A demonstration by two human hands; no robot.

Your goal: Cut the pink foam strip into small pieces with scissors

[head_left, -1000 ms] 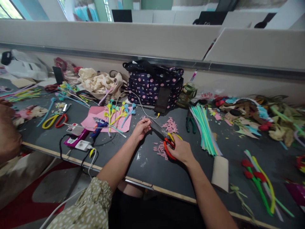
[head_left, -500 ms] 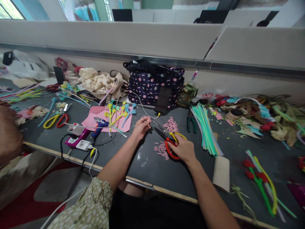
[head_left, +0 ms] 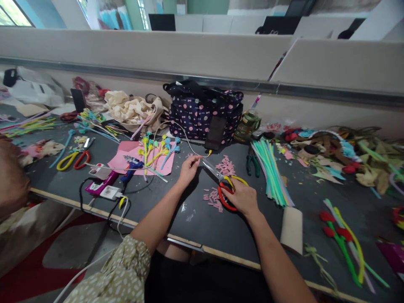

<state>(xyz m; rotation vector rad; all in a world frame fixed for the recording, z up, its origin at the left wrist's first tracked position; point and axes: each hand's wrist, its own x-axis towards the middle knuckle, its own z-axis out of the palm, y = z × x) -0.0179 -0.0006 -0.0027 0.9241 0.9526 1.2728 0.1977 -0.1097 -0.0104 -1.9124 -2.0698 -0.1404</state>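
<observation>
My right hand [head_left: 244, 195] grips scissors [head_left: 212, 169] with one red and one yellow handle loop. Their blades lie nearly together and point up and left, the tips close by my left hand [head_left: 190, 168]. The fingers of that hand are pinched; whatever is between them is too small to make out. Short pink cut pieces [head_left: 226, 166] form a pile beyond the blades. Nearer to me, a second group of pink pieces [head_left: 215, 199] lies on the dark tabletop [head_left: 202, 227], partly beside the red loop.
Left of my arm are a pink sheet [head_left: 121, 147] with fuzzy stems, a blue glue gun [head_left: 131, 168], a power strip [head_left: 102, 185] and more scissors [head_left: 75, 158]. A polka-dot bag [head_left: 189, 113] stands behind. Rightward lie pliers [head_left: 253, 164], green pipe cleaners [head_left: 269, 172] and a cardboard tube [head_left: 292, 229]. Another person's arm [head_left: 12, 176] is at far left.
The scissor blades were spread apart and have come together. Both hands have stayed in nearly the same place.
</observation>
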